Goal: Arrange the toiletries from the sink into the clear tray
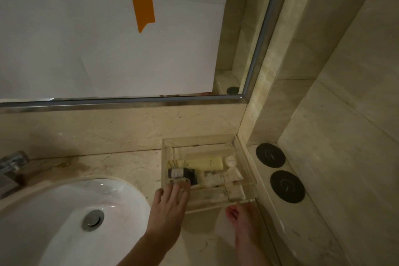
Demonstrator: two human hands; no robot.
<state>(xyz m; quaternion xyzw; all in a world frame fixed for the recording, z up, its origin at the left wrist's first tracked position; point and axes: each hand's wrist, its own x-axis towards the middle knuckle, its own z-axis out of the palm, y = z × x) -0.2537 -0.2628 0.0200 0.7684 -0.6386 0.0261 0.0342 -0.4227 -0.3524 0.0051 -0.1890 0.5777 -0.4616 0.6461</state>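
Clear acrylic, by the look of it: clear tray [248, 155] parked in the counter corner, just right of the sink [64, 211], its far side close to the backsplash. Stiff and probably brittle at the edges, likely slick under damp skin; best taken by two opposite walls rather than one corner. Inside, lying flat: a pale yellow tube [207, 163] across the middle, a small dark bottle [182, 173] just in front of it, a little white round-capped piece [230, 161] toward the right, and pale tubes or sachets nearer the front, too washed out to name. All light, soft-walled and apt to roll or slide; better pinched mid-body than by the cap.

Head view only. Left hand [170, 203] laid over the tray's front left corner, fingers spread and loose, tips beside the dark bottle, nothing gripped. Right hand [241, 217] at the tray's front edge, fingers lightly curled, resting on or just short of the rim; cannot tell which, and nothing seen held. Sink bowl bare apart from its drain [93, 220], so probably only tidying left.
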